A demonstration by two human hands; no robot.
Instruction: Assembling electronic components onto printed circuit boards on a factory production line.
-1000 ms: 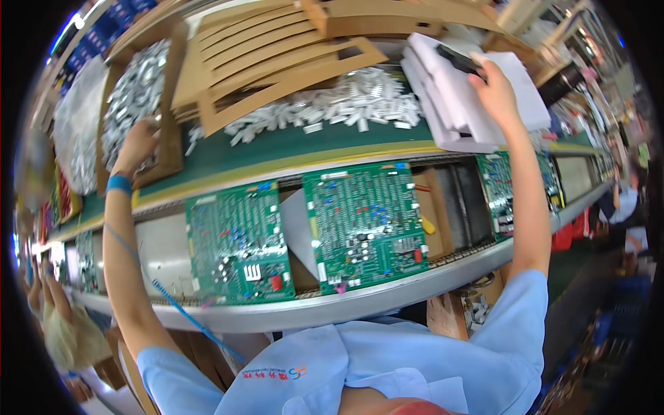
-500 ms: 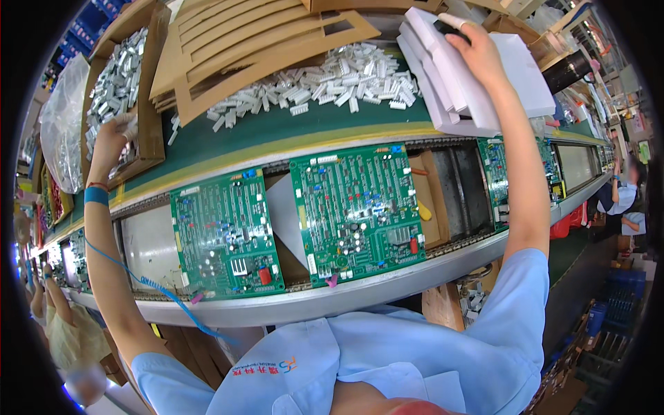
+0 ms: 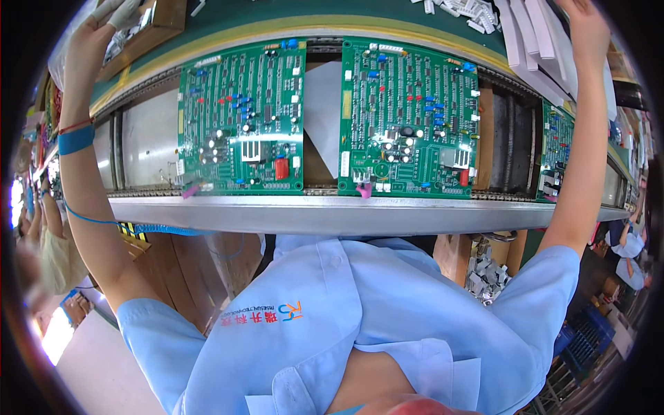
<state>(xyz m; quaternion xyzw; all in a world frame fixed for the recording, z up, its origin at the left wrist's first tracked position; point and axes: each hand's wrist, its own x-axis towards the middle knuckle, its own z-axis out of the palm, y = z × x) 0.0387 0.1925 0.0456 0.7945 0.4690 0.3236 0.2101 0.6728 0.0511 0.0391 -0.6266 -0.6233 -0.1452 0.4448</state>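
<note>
Fingers out of frame, grip untellable: left hand [image 3: 90, 41] at wooden tray [image 3: 162, 21] edge, right hand [image 3: 588, 28] on white stacked sheets [image 3: 532, 41], beyond glossy green circuit boards [image 3: 242, 117].

Long metal conveyor line [image 3: 346, 214] with a steel front rail curves across the view, green-topped shelf [image 3: 290, 21] with a yellow edge above it. Brown wooden panels [image 3: 207, 256] sit under the line. Pale floor [image 3: 90, 360] at lower left, washed out by bright light [image 3: 55, 335]. Blue plastic crates [image 3: 588, 339] stand at lower right.
</note>
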